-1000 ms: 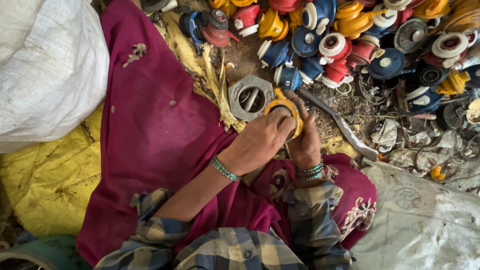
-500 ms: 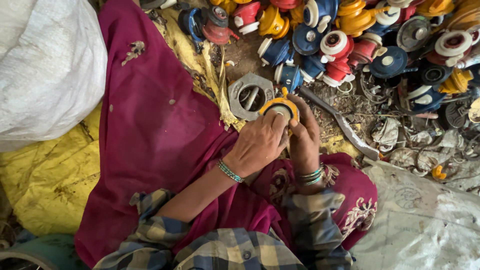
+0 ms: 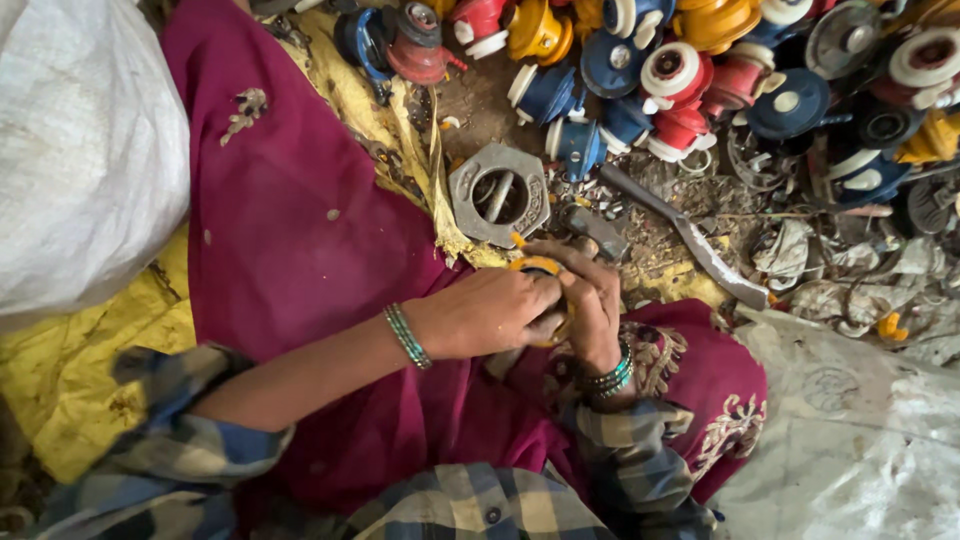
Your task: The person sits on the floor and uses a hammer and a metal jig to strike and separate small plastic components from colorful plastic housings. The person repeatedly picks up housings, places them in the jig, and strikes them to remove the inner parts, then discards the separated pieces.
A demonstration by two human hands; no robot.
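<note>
From the head view, we see both hands closed around one small yellow plastic ring (image 3: 540,268). Our left hand (image 3: 490,312) wraps it from the near side, fingers curled over its lower edge. Our right hand (image 3: 592,300) clamps the far side, thumb and fingertips pressed on the rim. The ring sits between the two sets of fingers, over the magenta cloth (image 3: 300,250) on our lap.

We judge the piece light and stiff, a hard moulded part that will not bend under a pinch. Its surface looks dusty rather than slick, so slipping seems unlikely. The rim is the natural place to hold it, opposite edges pinched, as the fingers do now.

Only its upper arc shows above the fingers: orange-yellow, round, with a small tab at the top; the rest is hidden.

Just beyond the fingertips lies a grey hexagonal metal fitting (image 3: 498,194). Farther out sits a heap of coloured plastic parts (image 3: 680,70).
</note>
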